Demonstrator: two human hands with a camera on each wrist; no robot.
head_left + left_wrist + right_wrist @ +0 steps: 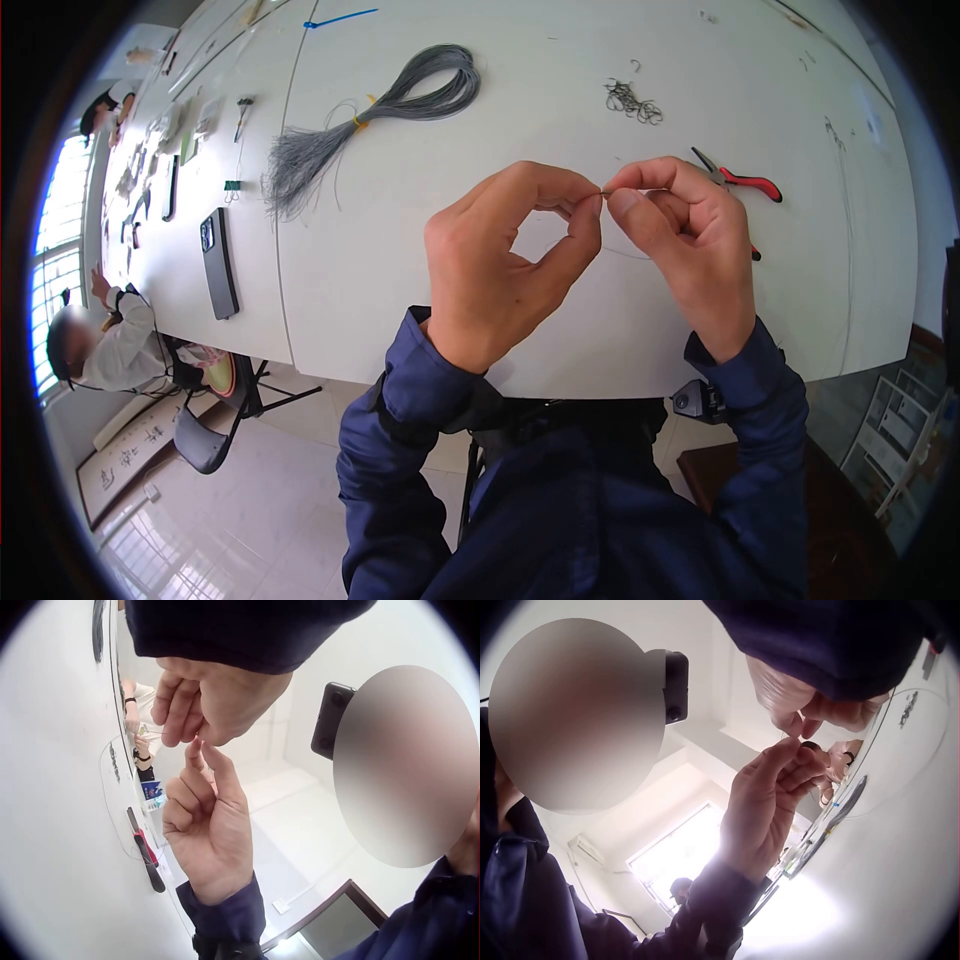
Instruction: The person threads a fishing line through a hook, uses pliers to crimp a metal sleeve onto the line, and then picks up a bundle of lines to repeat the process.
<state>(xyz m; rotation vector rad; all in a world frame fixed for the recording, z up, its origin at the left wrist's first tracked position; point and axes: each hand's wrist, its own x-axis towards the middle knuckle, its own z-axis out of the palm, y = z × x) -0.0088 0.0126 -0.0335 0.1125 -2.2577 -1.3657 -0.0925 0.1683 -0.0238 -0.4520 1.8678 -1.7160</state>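
Note:
Both hands are raised over the near side of the white table, fingertips meeting. The left hand pinches a tiny, thin dark piece between thumb and forefinger. From the other side, the right hand pinches at the same spot with thumb and forefinger. Fingertips hide most of the piece, and I cannot tell its kind. A thin line shows between and below the hands and curves in a wide loop in the left wrist view. Beyond the hands lies a small pile of dark fish hooks, one loose beside it.
Pliers with red-and-black handles lie right of the right hand. At the far left is a tied bundle of grey strands, near a blue cable tie. A phone lies further left. Another person sits at the left.

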